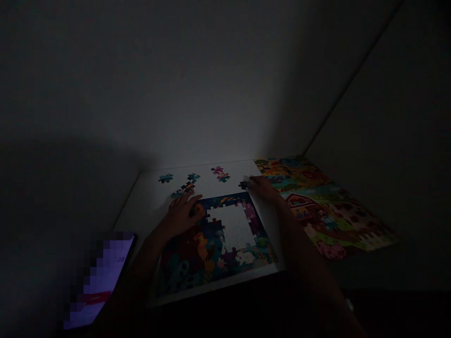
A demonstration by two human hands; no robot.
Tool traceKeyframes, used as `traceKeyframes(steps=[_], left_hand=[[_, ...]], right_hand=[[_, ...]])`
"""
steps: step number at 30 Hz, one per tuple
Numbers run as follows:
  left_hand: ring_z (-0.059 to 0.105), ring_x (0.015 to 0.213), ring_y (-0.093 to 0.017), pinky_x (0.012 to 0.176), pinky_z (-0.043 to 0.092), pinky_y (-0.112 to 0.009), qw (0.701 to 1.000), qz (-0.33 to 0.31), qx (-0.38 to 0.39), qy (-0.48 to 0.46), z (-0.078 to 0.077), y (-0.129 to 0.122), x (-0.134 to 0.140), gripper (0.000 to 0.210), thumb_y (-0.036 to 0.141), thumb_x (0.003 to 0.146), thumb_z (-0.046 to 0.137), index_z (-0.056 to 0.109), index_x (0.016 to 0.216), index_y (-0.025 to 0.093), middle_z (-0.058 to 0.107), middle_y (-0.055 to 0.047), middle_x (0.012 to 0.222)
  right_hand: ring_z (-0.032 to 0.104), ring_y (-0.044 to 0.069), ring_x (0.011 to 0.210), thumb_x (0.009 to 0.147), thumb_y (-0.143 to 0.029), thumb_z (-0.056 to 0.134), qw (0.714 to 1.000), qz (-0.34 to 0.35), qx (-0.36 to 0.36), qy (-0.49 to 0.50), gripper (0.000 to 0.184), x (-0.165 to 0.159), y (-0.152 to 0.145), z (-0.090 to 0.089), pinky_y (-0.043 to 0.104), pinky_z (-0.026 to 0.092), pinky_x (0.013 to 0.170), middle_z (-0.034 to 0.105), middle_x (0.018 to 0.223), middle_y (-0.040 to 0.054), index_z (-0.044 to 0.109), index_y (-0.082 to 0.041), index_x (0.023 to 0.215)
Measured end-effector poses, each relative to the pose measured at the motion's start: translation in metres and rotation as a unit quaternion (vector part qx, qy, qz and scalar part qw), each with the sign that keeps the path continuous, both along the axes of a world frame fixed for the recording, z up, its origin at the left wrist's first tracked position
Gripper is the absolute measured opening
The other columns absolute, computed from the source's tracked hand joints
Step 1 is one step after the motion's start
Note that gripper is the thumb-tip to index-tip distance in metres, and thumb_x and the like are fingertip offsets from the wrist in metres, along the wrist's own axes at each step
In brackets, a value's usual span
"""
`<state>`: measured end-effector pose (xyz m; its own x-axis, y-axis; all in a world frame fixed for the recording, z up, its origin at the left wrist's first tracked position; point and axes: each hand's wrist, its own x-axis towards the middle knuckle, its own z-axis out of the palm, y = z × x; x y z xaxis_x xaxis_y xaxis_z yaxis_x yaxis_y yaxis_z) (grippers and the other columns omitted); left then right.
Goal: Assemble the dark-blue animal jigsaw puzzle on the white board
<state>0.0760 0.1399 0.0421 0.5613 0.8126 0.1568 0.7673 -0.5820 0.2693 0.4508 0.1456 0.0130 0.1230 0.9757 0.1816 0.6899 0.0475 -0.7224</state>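
Note:
In dim light, a partly assembled jigsaw puzzle (pixel 202 244) with a dark blue border and animals lies on a white table. A gap showing white surface fills its upper middle. My left hand (pixel 181 216) rests at the puzzle's upper left corner, fingers spread and holding nothing. Just beyond its fingertips are several loose puzzle pieces (pixel 188 186). Past the puzzle's upper right corner, my right hand (pixel 262 187) has its fingers drawn together on a dark puzzle piece (pixel 243 184). The fingers partly cover that piece.
More loose pieces lie toward the back: a teal cluster (pixel 165 178) and a pink cluster (pixel 221 174). Colourful farm picture sheets (pixel 327 211) spread at the right. A lit screen (pixel 105 281) stands at the lower left. White walls (pixel 207 94) enclose the table's back and right.

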Motion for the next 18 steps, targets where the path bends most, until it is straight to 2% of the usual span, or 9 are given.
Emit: traceKeyframes(steps=[3, 7, 12, 14, 18], left_hand=[[0.040, 0.139, -0.032, 0.112, 0.033, -0.052, 0.998, 0.063, 0.001, 0.020, 0.002, 0.026, -0.001, 0.053, 0.047, 0.092, 0.052, 0.048, 0.139, 0.023, 0.045, -0.014, 0.148], [0.038, 0.140, -0.033, 0.113, 0.032, -0.053, 0.988, 0.152, 0.001, 0.017, -0.010, 0.046, -0.004, 0.048, 0.041, 0.095, 0.047, 0.052, 0.137, 0.018, 0.046, -0.019, 0.147], [0.048, 0.133, -0.029, 0.111, 0.037, -0.050, 0.986, 0.141, 0.053, -0.074, -0.028, 0.052, -0.014, 0.045, 0.034, 0.092, 0.052, 0.053, 0.134, 0.020, 0.054, -0.014, 0.141], [0.054, 0.127, -0.027, 0.109, 0.041, -0.046, 0.982, 0.142, 0.050, -0.114, -0.029, 0.056, -0.018, 0.046, 0.030, 0.090, 0.053, 0.053, 0.135, 0.018, 0.058, -0.013, 0.138], [0.063, 0.111, -0.024, 0.102, 0.048, -0.040, 0.966, 0.199, 0.024, -0.161, -0.025, 0.061, -0.021, 0.045, 0.013, 0.088, 0.046, 0.057, 0.132, 0.014, 0.068, -0.011, 0.121]], right_hand=[[0.051, 0.034, 0.123, 0.077, -0.037, 0.072, 0.998, 0.012, -0.007, -0.057, 0.037, 0.000, -0.002, 0.000, 0.050, 0.036, 0.108, 0.064, 0.123, 0.0143, 0.070, -0.021, 0.110], [0.049, 0.035, 0.125, 0.079, -0.038, 0.071, 0.994, 0.001, -0.021, -0.103, 0.040, -0.001, -0.002, -0.003, 0.050, 0.036, 0.107, 0.061, 0.124, 0.0175, 0.068, -0.019, 0.114], [0.051, 0.036, 0.123, 0.076, -0.040, 0.071, 0.993, -0.008, -0.012, -0.114, 0.041, 0.000, 0.001, -0.008, 0.049, 0.039, 0.105, 0.062, 0.122, 0.0180, 0.068, -0.017, 0.110], [0.055, 0.035, 0.117, 0.075, -0.045, 0.070, 0.995, -0.020, -0.001, -0.096, 0.042, 0.001, 0.002, -0.011, 0.048, 0.042, 0.100, 0.064, 0.119, 0.0171, 0.067, -0.017, 0.107], [0.061, 0.034, 0.103, 0.070, -0.053, 0.071, 0.998, -0.046, 0.001, -0.042, 0.049, 0.001, 0.003, -0.015, 0.046, 0.047, 0.089, 0.067, 0.109, 0.0156, 0.063, -0.017, 0.102]])
